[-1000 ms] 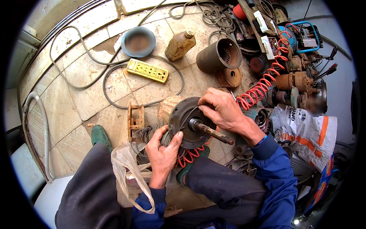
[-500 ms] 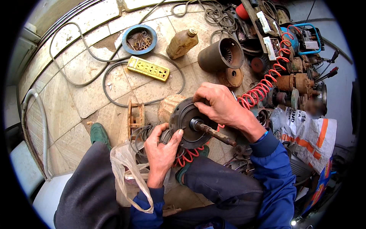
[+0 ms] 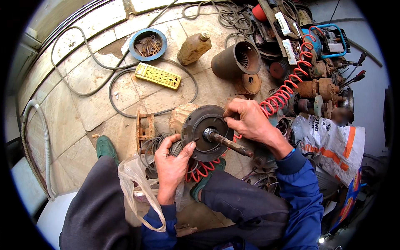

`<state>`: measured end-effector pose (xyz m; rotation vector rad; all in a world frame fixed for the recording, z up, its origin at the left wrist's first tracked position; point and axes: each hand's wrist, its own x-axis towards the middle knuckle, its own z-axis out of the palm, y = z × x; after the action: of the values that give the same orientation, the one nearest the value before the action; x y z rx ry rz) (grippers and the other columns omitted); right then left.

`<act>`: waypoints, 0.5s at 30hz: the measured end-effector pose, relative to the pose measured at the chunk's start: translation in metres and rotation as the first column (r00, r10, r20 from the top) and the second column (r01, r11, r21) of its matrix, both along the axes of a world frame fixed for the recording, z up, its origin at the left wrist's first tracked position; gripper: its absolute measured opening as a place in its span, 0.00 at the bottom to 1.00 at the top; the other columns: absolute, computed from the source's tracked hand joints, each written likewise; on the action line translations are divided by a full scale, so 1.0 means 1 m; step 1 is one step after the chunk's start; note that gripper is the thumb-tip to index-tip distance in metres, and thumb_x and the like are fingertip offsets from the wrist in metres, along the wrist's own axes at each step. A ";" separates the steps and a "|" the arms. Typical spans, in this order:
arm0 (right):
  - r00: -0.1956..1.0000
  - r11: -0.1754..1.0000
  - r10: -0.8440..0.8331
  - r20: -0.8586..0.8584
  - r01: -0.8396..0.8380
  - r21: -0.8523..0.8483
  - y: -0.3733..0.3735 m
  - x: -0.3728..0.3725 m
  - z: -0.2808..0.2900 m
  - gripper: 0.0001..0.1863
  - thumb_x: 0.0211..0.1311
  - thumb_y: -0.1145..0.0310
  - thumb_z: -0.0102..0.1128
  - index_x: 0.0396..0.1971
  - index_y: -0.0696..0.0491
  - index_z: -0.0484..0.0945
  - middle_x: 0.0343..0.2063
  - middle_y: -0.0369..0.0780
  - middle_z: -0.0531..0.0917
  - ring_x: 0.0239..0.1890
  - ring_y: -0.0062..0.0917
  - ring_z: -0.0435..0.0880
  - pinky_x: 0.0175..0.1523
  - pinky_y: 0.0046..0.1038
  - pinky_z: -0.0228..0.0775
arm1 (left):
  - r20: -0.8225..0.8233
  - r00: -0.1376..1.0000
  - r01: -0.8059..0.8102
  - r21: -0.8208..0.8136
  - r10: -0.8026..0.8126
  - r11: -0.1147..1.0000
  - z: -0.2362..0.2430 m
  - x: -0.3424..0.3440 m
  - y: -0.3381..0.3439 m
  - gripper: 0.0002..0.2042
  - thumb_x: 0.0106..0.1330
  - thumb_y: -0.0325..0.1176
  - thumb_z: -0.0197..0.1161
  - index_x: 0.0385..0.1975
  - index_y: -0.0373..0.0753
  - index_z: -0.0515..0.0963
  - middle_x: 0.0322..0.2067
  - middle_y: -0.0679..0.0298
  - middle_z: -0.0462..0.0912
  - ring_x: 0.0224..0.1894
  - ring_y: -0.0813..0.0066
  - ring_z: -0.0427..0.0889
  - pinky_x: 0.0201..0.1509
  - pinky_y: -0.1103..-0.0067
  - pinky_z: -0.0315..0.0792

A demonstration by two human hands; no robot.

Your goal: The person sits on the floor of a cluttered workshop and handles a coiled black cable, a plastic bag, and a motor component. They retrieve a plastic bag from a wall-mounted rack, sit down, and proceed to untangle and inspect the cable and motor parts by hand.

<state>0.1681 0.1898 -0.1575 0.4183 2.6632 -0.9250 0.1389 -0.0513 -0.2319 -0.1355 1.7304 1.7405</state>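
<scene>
A dark round metal flange faces up at a tilt in front of me. A rusty stepped shaft sticks out of its centre toward the lower right, with a shiny ring around its base. My left hand grips the flange's lower left rim, thumb on the face and fingers behind. At the upper right rim is my right hand, thumb and forefinger pinched together; what they hold, if anything, is too small to make out. Behind the flange shows a pale wooden block.
Beyond lie a yellow power strip, a blue bowl of bolts, a brown jug and a dark metal cylinder. A red coiled hose runs past machine parts at right. A plastic bag hangs by my left forearm.
My right hand has moved right and slightly down, from over the flange's face to its rim, uncovering more of it. My left hand keeps its grip. The whole view has shifted slightly.
</scene>
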 end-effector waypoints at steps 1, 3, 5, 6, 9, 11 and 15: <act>1.000 1.000 -0.025 0.016 0.025 -0.002 -0.001 0.004 0.001 0.07 0.48 0.75 0.61 0.26 0.63 0.80 0.26 0.49 0.81 0.30 0.41 0.83 0.36 0.36 0.74 | -0.006 1.000 0.014 -0.011 -0.014 1.000 0.002 -0.001 -0.001 0.16 0.57 0.28 0.76 0.41 0.28 0.79 0.34 0.65 0.83 0.37 0.83 0.78 0.43 0.83 0.74; 0.998 0.998 -0.063 0.002 0.063 -0.006 -0.003 0.014 0.002 0.07 0.47 0.75 0.61 0.26 0.63 0.80 0.25 0.49 0.81 0.29 0.40 0.84 0.36 0.35 0.75 | 0.017 1.000 0.013 0.007 -0.013 1.000 0.004 0.000 0.000 0.16 0.56 0.27 0.75 0.41 0.29 0.79 0.35 0.64 0.83 0.37 0.82 0.78 0.44 0.83 0.74; 0.995 0.995 -0.097 -0.029 0.097 -0.006 -0.006 0.025 -0.003 0.07 0.47 0.75 0.61 0.25 0.63 0.80 0.25 0.49 0.81 0.29 0.39 0.84 0.36 0.35 0.75 | 0.014 1.000 0.006 0.026 -0.007 1.000 0.002 0.004 0.000 0.16 0.56 0.26 0.75 0.42 0.29 0.79 0.35 0.64 0.83 0.37 0.82 0.78 0.45 0.82 0.74; 0.994 0.995 -0.097 -0.045 0.098 0.019 -0.008 0.031 -0.007 0.07 0.47 0.75 0.61 0.25 0.63 0.80 0.25 0.49 0.81 0.28 0.38 0.84 0.36 0.35 0.75 | 0.013 1.000 0.005 0.025 -0.005 1.000 0.002 0.005 -0.001 0.16 0.56 0.26 0.75 0.42 0.29 0.79 0.35 0.64 0.84 0.38 0.82 0.78 0.45 0.82 0.74; 0.983 0.982 -0.181 0.005 0.181 -0.043 -0.016 0.045 -0.003 0.07 0.47 0.75 0.61 0.25 0.63 0.80 0.24 0.48 0.81 0.28 0.37 0.83 0.35 0.35 0.74 | 0.020 1.000 0.011 0.021 -0.012 1.000 0.002 0.009 -0.001 0.16 0.56 0.26 0.76 0.42 0.28 0.79 0.36 0.63 0.84 0.38 0.81 0.78 0.46 0.82 0.73; 0.983 0.984 -0.179 -0.037 0.179 -0.020 -0.021 0.054 -0.005 0.06 0.49 0.75 0.61 0.26 0.62 0.81 0.24 0.48 0.80 0.27 0.37 0.83 0.35 0.35 0.74 | 0.032 0.999 0.015 0.006 -0.015 1.000 -0.002 0.012 -0.001 0.17 0.55 0.26 0.76 0.42 0.28 0.79 0.36 0.63 0.83 0.39 0.81 0.78 0.46 0.82 0.73; 0.982 0.989 -0.123 -0.141 0.132 0.059 -0.031 0.065 -0.008 0.05 0.52 0.76 0.62 0.28 0.61 0.80 0.26 0.46 0.79 0.29 0.37 0.82 0.36 0.35 0.74 | 0.036 0.999 0.001 -0.010 0.000 1.000 -0.003 0.014 -0.001 0.17 0.56 0.27 0.76 0.42 0.27 0.79 0.36 0.63 0.83 0.39 0.81 0.78 0.46 0.82 0.73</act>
<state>0.2333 0.1585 -0.1652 0.5663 2.8273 -0.9330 0.1529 -0.0518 -0.2345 -0.1701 1.7129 1.7190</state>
